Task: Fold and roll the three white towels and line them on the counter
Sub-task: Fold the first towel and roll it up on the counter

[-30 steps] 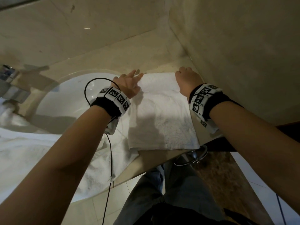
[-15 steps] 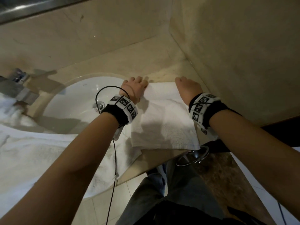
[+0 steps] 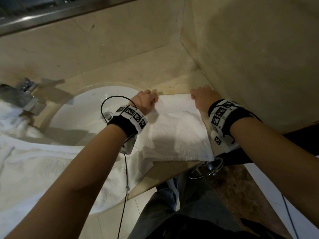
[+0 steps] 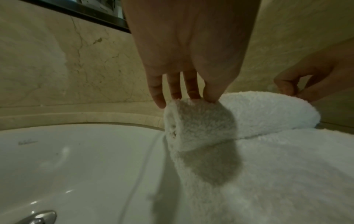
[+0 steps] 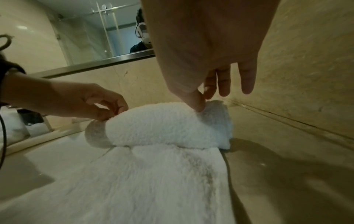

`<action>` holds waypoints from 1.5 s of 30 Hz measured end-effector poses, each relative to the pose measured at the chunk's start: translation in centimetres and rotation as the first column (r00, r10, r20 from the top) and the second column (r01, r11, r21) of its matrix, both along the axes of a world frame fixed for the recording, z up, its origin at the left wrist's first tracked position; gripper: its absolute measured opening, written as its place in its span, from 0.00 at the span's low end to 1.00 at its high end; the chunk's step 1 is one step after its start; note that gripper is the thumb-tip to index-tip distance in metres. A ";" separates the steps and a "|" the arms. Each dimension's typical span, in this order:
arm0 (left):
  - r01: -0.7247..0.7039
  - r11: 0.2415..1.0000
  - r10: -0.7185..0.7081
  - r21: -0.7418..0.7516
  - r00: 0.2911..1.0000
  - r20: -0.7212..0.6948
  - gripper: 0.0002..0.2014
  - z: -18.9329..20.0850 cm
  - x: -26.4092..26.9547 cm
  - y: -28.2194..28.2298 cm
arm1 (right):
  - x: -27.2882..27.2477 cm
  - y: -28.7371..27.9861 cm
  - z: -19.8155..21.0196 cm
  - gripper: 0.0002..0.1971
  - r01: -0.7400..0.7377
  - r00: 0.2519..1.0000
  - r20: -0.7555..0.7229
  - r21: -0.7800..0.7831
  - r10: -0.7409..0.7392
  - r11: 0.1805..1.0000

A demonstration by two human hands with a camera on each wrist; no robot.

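Head view is showing the left hand (image 3: 146, 100) and right hand (image 3: 204, 98), flat a second ago, now pinching the folded towel (image 3: 176, 135) at its far edge near the counter's (image 3: 172, 69) back-right corner, so rolling is likely beginning.

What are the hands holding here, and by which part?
Both hold the folded white towel by its rolled far edge: left hand pinches the roll's left end, right hand its right end.
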State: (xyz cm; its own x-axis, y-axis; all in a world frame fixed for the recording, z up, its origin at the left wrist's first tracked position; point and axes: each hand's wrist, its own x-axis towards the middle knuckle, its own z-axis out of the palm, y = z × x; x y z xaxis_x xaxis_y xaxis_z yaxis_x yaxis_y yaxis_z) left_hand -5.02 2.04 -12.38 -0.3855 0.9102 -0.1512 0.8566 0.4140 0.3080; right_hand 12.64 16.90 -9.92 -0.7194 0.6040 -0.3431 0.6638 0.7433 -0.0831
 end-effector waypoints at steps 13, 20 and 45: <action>-0.211 0.959 0.247 -0.188 0.950 0.190 0.24 -0.5 -1.3 -0.4 | -1.5 2.0 1.2 0.05 -0.140 0.989 0.036 -0.113 0.145 0.984; -0.290 0.921 0.372 -0.261 0.856 0.360 0.26 -0.8 -1.5 -0.1 | -1.2 3.3 0.7 0.23 0.078 0.996 -0.029 -0.279 -0.090 0.957; -0.624 0.777 0.476 -0.086 0.492 0.729 0.28 -0.5 -4.4 4.8 | -3.9 5.6 -1.3 0.15 0.512 0.682 -0.161 -0.591 -0.713 0.623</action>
